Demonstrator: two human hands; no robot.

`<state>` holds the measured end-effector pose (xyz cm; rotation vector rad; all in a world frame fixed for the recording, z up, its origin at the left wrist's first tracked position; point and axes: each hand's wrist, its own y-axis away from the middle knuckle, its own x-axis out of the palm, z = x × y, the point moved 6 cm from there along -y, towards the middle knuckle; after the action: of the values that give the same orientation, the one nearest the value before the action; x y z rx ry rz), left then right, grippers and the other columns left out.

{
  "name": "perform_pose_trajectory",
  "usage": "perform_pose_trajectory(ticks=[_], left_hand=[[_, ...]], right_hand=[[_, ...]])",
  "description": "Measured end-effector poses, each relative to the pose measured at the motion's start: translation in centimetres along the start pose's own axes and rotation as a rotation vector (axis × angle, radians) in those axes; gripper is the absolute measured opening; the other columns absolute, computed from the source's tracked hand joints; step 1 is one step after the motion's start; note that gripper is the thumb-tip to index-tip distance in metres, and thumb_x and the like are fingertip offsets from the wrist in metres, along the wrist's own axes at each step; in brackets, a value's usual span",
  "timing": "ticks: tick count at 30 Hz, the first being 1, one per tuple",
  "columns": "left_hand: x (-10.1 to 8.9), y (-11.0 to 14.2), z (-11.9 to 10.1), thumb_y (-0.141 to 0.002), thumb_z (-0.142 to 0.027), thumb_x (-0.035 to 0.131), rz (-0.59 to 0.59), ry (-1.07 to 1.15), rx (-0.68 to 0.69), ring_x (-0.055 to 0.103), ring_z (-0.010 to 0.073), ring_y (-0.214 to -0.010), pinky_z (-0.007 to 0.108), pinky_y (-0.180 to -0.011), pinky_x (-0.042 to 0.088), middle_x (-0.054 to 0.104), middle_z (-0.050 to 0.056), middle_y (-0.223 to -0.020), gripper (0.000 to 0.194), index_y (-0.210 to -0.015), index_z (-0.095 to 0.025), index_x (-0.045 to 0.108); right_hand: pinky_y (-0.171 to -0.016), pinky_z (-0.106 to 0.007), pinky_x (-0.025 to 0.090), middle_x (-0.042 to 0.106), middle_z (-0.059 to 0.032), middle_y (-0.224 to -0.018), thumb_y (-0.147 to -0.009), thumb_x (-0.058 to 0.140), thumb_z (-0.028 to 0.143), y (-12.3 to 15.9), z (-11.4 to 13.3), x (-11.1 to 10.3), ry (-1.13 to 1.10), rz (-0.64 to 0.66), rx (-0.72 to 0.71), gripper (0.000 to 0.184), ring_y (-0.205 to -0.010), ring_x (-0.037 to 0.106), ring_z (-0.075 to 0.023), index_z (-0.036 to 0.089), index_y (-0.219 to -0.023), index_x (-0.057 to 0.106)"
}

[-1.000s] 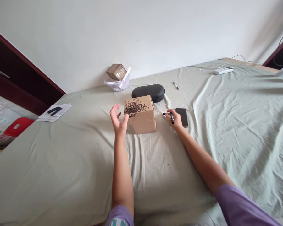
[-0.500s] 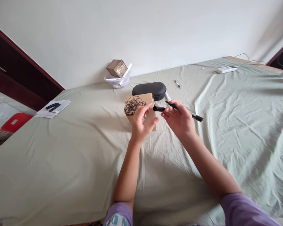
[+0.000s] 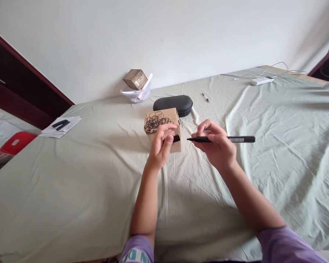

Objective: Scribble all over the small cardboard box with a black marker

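Note:
My left hand (image 3: pixel 161 146) pinches a black marker cap (image 3: pixel 176 138) between thumb and fingers, its open end turned to the right. In my right hand (image 3: pixel 218 144) lies a black marker (image 3: pixel 241 139), held level with its bare tip pointing left at the cap. A small gap separates tip and cap. Behind my left hand stands a cardboard box (image 3: pixel 176 115), its top covered in black looping scribbles (image 3: pixel 157 121). The hand hides part of the box's front.
A black hard case (image 3: pixel 172 103) lies right behind the box. Farther back are a clear plastic bowl (image 3: pixel 138 96) with a small brown box (image 3: pixel 135 79) on it, a pen (image 3: pixel 205 97) and a white power strip (image 3: pixel 261 80). Papers (image 3: pixel 60 127) lie at the left edge.
The cap has passed from my right hand to my left. My right hand has turned the marker level, tip towards the left, and moved slightly right.

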<state>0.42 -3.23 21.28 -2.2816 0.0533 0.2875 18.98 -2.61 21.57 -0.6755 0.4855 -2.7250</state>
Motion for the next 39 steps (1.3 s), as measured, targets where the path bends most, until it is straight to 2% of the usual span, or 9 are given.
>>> perform_pose_trajectory(ticks=[6,10,16,22,28,31,34,36,39], left_hand=[[2.5,0.2,-1.0,-0.116,-0.057,0.048,0.135,0.101,-0.052,0.051,0.0115,-0.057,0.022,-0.051,0.045,0.054,-0.002,-0.073,0.040,-0.096,-0.024,0.055],[3.0,0.1,-1.7,-0.118,-0.052,0.047,0.033,0.117,-0.023,0.054,0.0092,-0.056,0.019,-0.050,0.047,0.057,-0.002,-0.074,0.042,-0.089,-0.023,0.051],[3.6,1.1,-0.5,-0.118,-0.047,0.049,-0.018,0.240,-0.138,0.064,0.0077,-0.053,0.016,-0.047,0.056,0.057,-0.005,-0.078,0.036,-0.092,-0.023,0.049],[3.7,1.6,-1.3,-0.119,-0.038,0.046,0.021,0.059,-0.003,0.059,0.0072,-0.052,0.014,-0.049,0.053,0.058,-0.005,-0.078,0.026,-0.098,-0.024,0.050],[2.1,0.3,-0.5,-0.112,-0.065,0.050,-0.049,-0.309,0.167,0.064,0.0252,-0.113,0.042,-0.100,0.056,0.062,0.011,-0.122,0.047,-0.135,-0.024,0.056],[-1.7,0.0,2.1,-0.109,-0.069,0.051,-0.212,-0.394,0.125,0.055,0.0297,-0.134,0.045,-0.112,0.048,0.053,0.014,-0.141,0.055,-0.144,-0.026,0.052],[-6.7,0.7,6.5,-0.100,-0.082,0.056,-0.462,-0.388,-0.054,0.052,0.0323,-0.142,0.047,-0.116,0.045,0.049,0.014,-0.150,0.071,-0.143,-0.027,0.048],[-8.5,1.2,10.5,-0.084,-0.094,0.067,-0.445,-0.245,-0.209,0.045,0.0381,-0.155,0.053,-0.126,0.040,0.044,0.017,-0.162,0.095,-0.148,-0.028,0.042],[-7.9,2.5,16.3,-0.064,-0.088,0.091,-0.251,0.113,-0.420,0.033,0.0396,-0.169,0.051,-0.138,0.031,0.030,0.018,-0.179,0.130,-0.163,-0.034,0.026]], right_hand=[[-0.060,-0.033,0.032,0.054,0.0046,-0.059,-0.088,0.063,0.032,0.6,-2.0,1.3,0.038,0.093,0.078,0.009,-0.053,0.043,-0.0148,0.025,-0.085,0.061],[-0.062,-0.032,0.030,0.056,0.0040,-0.070,-0.099,0.060,0.042,0.8,-3.7,1.5,0.077,0.073,0.115,0.020,-0.061,0.043,-0.0144,0.025,-0.091,0.056],[-0.065,-0.031,0.031,0.058,0.0051,-0.073,-0.100,0.049,0.045,1.5,-4.2,2.6,0.053,0.042,0.125,0.019,-0.063,0.036,-0.0146,0.026,-0.096,0.047],[-0.061,-0.029,0.029,0.056,0.0048,-0.068,-0.095,0.047,0.047,1.5,-4.5,3.0,-0.023,0.060,0.142,0.022,-0.061,0.035,-0.0137,0.025,-0.094,0.049],[-0.053,-0.026,0.024,0.045,0.0094,-0.060,-0.097,0.054,0.047,-0.5,-5.0,0.0,-0.033,-0.077,0.059,0.023,-0.050,0.033,-0.0107,0.026,-0.090,0.049],[-0.052,-0.026,0.023,0.035,0.0116,-0.055,-0.107,0.045,0.049,-2.0,-5.8,-3.9,0.286,-0.203,-0.024,0.025,-0.048,0.030,-0.0125,0.028,-0.094,0.046],[-0.062,-0.027,0.038,0.054,0.0053,-0.071,-0.109,0.043,0.043,-3.4,-8.0,-7.7,1.078,-0.207,-0.022,0.019,-0.061,0.049,-0.0157,0.026,-0.110,0.052],[-0.078,-0.032,0.045,0.071,-0.0061,-0.098,-0.105,0.051,0.030,-3.8,-10.4,-10.0,1.268,-0.141,0.003,0.022,-0.083,0.062,-0.0209,0.022,-0.122,0.061],[-0.093,-0.040,0.043,0.075,-0.0181,-0.127,-0.097,0.046,0.008,-3.8,-14.0,-12.5,1.438,-0.047,0.094,0.042,-0.110,0.064,-0.0298,0.018,-0.128,0.073]])
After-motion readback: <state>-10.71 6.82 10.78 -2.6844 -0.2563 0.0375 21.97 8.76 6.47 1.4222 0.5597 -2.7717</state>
